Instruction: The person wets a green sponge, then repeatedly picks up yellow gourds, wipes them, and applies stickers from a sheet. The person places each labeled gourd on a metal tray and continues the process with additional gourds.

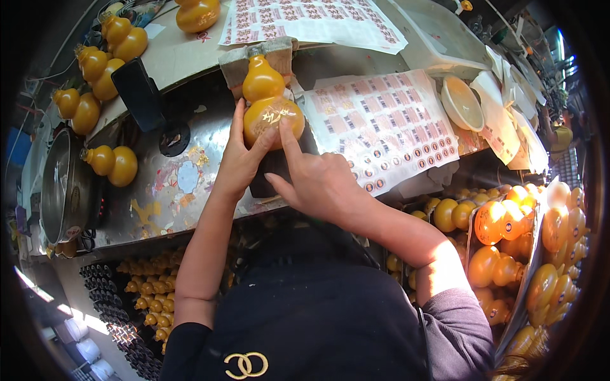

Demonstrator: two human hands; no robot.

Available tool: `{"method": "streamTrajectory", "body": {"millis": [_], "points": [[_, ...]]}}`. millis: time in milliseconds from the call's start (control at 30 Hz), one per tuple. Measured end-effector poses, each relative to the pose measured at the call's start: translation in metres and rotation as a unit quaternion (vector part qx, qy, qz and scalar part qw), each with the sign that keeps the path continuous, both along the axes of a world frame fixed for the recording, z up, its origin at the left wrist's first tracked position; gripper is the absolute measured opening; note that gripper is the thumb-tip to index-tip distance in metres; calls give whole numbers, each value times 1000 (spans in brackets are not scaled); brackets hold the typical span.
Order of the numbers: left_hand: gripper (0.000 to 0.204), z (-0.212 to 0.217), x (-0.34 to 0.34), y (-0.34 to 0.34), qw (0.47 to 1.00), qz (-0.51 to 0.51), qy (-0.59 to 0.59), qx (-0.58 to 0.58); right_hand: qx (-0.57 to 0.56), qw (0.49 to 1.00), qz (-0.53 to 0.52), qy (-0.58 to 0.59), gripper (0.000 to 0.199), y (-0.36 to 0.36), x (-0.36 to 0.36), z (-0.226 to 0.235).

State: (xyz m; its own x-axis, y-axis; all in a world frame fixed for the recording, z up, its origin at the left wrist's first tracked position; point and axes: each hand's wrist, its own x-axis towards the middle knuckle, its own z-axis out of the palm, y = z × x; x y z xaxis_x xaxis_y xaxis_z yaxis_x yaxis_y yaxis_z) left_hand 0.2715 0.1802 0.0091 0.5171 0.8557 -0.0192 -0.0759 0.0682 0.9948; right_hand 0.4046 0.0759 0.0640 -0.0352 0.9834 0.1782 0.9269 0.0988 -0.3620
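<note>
A worn metal table [124, 222], flecked with paint and scraps, spans a cluttered workroom. On its right side lies a sheet of small printed stickers [381, 120]. Just left of that sheet, at the table's near side and in front of the worker, lies a yellow gourd-shaped bottle [263, 86], its narrow end pointing away. The glossy skin suggests a hard, stiff body, probably glass or glazed pottery, with some weight in the wider bulb; it looks slick enough to roll or slip, and likely to chip if knocked.

The right hand [321, 184] grasps nothing: its index finger is stretched out with the tip on the lower bulb, the thumb stands away and the other fingers curl under. The left hand [238, 159] grasps that same bulb, fingers along its left side and thumb across its near end (a sensible hold, since the round bulb offers no edge to grip). A folded cloth [235, 70] sits under the top end and appears to cushion it. The waist between the bulbs would make a second good handhold; the short clear neck [255, 52] looks too slight to bear the load alone. Smallest of all, a gold mark [274, 116] shines on the lower bulb, a spot best spared from rubbing.
</note>
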Motion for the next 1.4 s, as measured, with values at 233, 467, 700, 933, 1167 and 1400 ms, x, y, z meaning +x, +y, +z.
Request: {"method": "streamTrajectory", "body": {"millis": [233, 467, 700, 933, 1167, 1400], "points": [[90, 5, -11, 16, 998, -66, -5, 8, -30, 935, -92, 341, 78, 63, 76, -42], [90, -11, -23, 37, 997, -70, -15, -19, -182, 855, 15, 485, 60, 69, 74, -49], [79, -20, -23, 25, 999, -33, -19, -23, -147, 857, 1, 495, 68, 65, 73, -65], [71, -12, -18, 20, 998, -16, -48, -31, -191, 832, 8, 521, 72, 57, 71, -49], [71, -16, -21, 20, 997, -27, -63, -30, -194, 835, 4, 516, 66, 63, 69, -52], [72, -4, -14, 10, 998, 3, -44, -37, -216, 804, 26, 553, 68, 60, 75, -48]]}}
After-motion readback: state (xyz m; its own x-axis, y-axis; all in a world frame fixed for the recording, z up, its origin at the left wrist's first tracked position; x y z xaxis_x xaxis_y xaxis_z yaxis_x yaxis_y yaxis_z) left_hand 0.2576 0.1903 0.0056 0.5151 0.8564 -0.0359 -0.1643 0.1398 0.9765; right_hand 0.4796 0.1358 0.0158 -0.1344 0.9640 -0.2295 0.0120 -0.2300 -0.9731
